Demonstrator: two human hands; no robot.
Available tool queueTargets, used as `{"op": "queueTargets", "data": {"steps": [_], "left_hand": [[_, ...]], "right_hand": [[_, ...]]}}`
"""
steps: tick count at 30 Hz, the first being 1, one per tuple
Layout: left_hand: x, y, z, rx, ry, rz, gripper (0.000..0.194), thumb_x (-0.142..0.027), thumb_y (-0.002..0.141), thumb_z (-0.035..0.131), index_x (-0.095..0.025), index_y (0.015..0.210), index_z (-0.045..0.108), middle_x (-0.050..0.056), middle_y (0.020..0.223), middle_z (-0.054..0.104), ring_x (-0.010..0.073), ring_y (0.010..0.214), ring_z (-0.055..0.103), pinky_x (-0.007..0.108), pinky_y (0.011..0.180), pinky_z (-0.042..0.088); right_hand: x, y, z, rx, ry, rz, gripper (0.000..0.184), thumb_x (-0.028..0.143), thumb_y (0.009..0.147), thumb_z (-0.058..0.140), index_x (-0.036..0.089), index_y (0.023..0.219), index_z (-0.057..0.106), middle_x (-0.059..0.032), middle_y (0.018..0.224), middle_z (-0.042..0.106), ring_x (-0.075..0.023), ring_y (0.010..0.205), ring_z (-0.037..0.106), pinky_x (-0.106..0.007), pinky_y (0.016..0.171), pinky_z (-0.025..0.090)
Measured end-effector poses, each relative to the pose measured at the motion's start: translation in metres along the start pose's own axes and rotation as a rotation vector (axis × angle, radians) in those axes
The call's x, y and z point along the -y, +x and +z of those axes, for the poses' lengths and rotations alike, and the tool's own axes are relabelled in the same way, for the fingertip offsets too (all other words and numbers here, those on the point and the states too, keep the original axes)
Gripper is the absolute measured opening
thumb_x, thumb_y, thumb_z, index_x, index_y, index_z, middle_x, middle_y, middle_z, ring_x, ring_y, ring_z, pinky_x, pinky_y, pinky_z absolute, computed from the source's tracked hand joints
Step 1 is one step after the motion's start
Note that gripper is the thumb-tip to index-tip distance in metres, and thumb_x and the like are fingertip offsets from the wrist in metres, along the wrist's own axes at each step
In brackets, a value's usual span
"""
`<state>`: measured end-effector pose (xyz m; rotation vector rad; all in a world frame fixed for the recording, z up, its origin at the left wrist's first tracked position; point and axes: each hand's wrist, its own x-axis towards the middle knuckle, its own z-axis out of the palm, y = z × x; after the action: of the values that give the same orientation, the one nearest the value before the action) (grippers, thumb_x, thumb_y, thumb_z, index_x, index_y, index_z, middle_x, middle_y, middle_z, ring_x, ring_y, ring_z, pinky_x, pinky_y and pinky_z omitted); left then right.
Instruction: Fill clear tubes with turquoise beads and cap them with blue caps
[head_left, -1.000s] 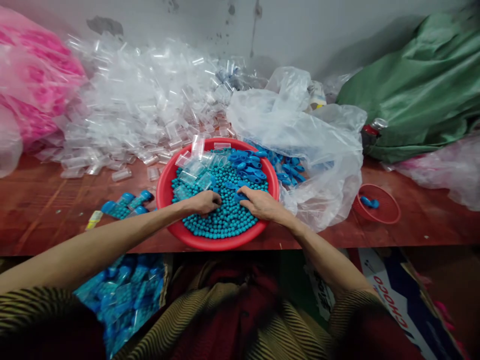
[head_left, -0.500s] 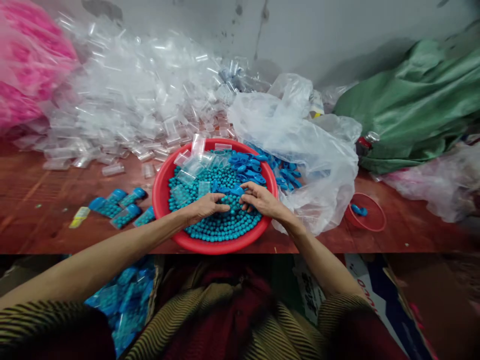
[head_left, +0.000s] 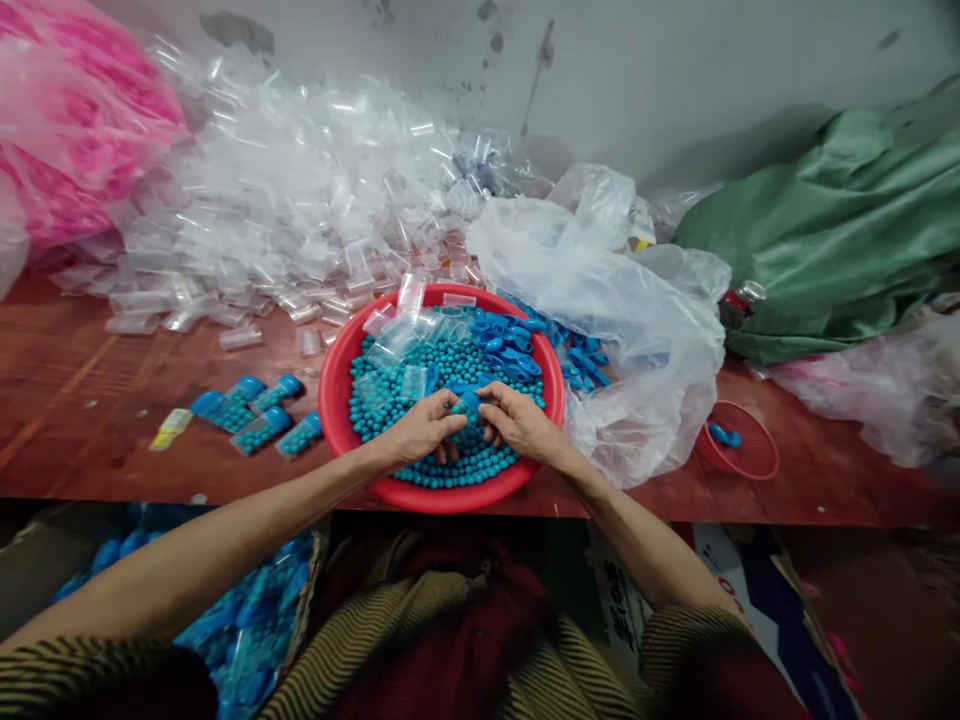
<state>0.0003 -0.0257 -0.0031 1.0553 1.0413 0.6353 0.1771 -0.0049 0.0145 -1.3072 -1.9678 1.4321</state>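
Note:
A round red basin [head_left: 553,400] sits at the table's front edge, full of turquoise beads [head_left: 450,474]. Over the beads, my left hand [head_left: 424,430] and my right hand [head_left: 517,420] meet with bent fingers around a small clear tube with a blue cap [head_left: 470,402]. Beads show at its lower part; the fingers hide some of it. Several empty clear tubes [head_left: 412,384] lie on the beads at the basin's left and back. Blue caps with loops [head_left: 514,358] are heaped at its back right.
A big heap of clear tubes [head_left: 285,200] covers the back left. Left of the basin lie several filled, capped tubes [head_left: 262,430]. A clear plastic bag [head_left: 645,340], a small red bowl [head_left: 765,460] and a green sack [head_left: 832,230] are to the right. A box of filled tubes [head_left: 255,610] stands below.
My hands have come closer together, and the blue cap is now between their fingers with the tube. The whole view has shifted slightly.

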Motion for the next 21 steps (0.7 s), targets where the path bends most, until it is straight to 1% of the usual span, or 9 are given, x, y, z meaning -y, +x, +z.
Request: {"op": "queueTargets", "data": {"steps": [3,5,7,9,11,15,17,19,21], "left_hand": [[-0.001,-0.004,0.005,-0.085,-0.017,0.043,0.032,-0.035,0.074,0.06,-0.018,0.095,0.041,-0.008,0.058,0.052,0.0095,0.037,0.053,0.021,0.036,0.04],[-0.002,-0.005,0.007,-0.138,-0.038,0.071,0.039,-0.032,0.075,0.059,-0.018,0.107,0.041,-0.008,0.061,0.053,0.0089,0.035,0.052,0.021,0.035,0.041],[-0.003,-0.007,0.008,-0.172,-0.04,0.09,0.047,-0.029,0.076,0.059,-0.017,0.117,0.041,-0.007,0.062,0.052,0.0082,0.034,0.051,0.02,0.033,0.039],[-0.004,-0.008,0.008,-0.187,-0.031,0.102,0.052,-0.027,0.077,0.057,-0.016,0.124,0.04,-0.007,0.061,0.051,0.0074,0.033,0.049,0.019,0.031,0.035],[-0.005,-0.009,0.007,-0.186,-0.023,0.107,0.055,-0.026,0.078,0.055,-0.015,0.129,0.039,-0.006,0.062,0.052,0.007,0.033,0.049,0.019,0.031,0.034],[-0.005,-0.01,0.005,-0.169,-0.025,0.103,0.059,-0.025,0.078,0.054,-0.013,0.133,0.036,-0.007,0.06,0.05,0.0075,0.034,0.049,0.019,0.031,0.035],[-0.004,-0.009,0.004,-0.169,-0.041,0.102,0.059,-0.025,0.078,0.054,-0.013,0.132,0.036,-0.006,0.063,0.051,0.007,0.035,0.049,0.018,0.031,0.034],[-0.004,-0.008,0.003,-0.16,-0.04,0.1,0.057,-0.026,0.078,0.054,-0.013,0.131,0.037,-0.004,0.067,0.053,0.0062,0.035,0.048,0.018,0.031,0.033],[-0.002,-0.008,0.004,-0.165,-0.026,0.117,0.053,-0.026,0.078,0.055,-0.013,0.127,0.041,-0.005,0.066,0.052,0.0047,0.035,0.045,0.019,0.033,0.035]], "right_hand": [[0.0,0.0,0.005,-0.055,0.041,-0.008,0.023,0.024,0.088,0.044,0.018,0.106,0.057,0.0043,0.061,0.055,-0.0093,0.049,0.055,-0.02,0.047,0.044],[-0.001,0.0,0.008,-0.117,0.0,-0.058,0.024,0.025,0.088,0.045,0.018,0.105,0.06,0.0031,0.062,0.057,-0.0098,0.053,0.056,-0.022,0.052,0.045],[-0.001,0.0,0.01,-0.15,-0.035,-0.093,0.026,0.026,0.089,0.045,0.018,0.106,0.062,0.0028,0.059,0.056,-0.0104,0.053,0.056,-0.023,0.055,0.046],[-0.002,0.002,0.011,-0.124,0.016,-0.084,0.029,0.028,0.09,0.042,0.018,0.108,0.062,0.0031,0.057,0.056,-0.0103,0.05,0.055,-0.023,0.054,0.046],[-0.003,0.004,0.012,-0.091,0.104,-0.061,0.03,0.029,0.091,0.04,0.017,0.11,0.061,0.0033,0.06,0.056,-0.0093,0.047,0.054,-0.022,0.049,0.045],[-0.006,0.006,0.014,-0.104,0.111,-0.09,0.028,0.031,0.09,0.043,0.019,0.108,0.06,0.003,0.067,0.057,-0.0073,0.049,0.054,-0.02,0.05,0.045],[-0.008,0.006,0.015,-0.099,0.133,-0.096,0.028,0.032,0.089,0.043,0.019,0.108,0.06,0.0029,0.068,0.057,-0.0071,0.049,0.053,-0.02,0.05,0.045],[-0.009,0.006,0.015,-0.071,0.171,-0.085,0.03,0.034,0.089,0.042,0.019,0.108,0.06,0.0031,0.068,0.057,-0.0072,0.046,0.051,-0.02,0.046,0.044],[-0.007,0.007,0.013,-0.048,0.141,-0.083,0.03,0.035,0.089,0.042,0.019,0.105,0.061,0.0033,0.066,0.056,-0.0073,0.045,0.049,-0.02,0.044,0.042]]}}
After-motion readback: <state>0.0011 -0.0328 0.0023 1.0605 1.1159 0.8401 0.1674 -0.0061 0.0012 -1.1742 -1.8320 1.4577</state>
